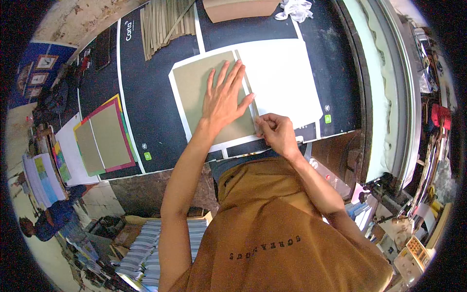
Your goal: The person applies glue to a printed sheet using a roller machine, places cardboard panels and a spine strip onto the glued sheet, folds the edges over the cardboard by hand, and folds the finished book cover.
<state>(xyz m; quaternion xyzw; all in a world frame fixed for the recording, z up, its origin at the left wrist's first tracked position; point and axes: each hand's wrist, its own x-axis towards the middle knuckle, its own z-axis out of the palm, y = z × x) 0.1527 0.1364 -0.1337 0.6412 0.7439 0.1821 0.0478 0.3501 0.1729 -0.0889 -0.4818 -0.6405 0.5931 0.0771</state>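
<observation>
A large white sheet (284, 73) with cut corners lies on the dark table. On its left half rests a grey-brown board (188, 85). Beside the board's right edge runs a narrow board strip (248, 82), with a thin white gap between the two. My left hand (224, 100) lies flat on the board, fingers spread, its thumb reaching to the strip. At the near end of the strip, my right hand (278, 132) is closed in a pinch on it. The fingertips partly cover that end.
Several loose board strips (165, 27) lie at the back, near a cardboard box (238, 10) and crumpled white material (294, 9). Boards on coloured sheets (111, 136) are at left. A pale machine edge (372, 87) borders the right. Another person (56, 214) is at lower left.
</observation>
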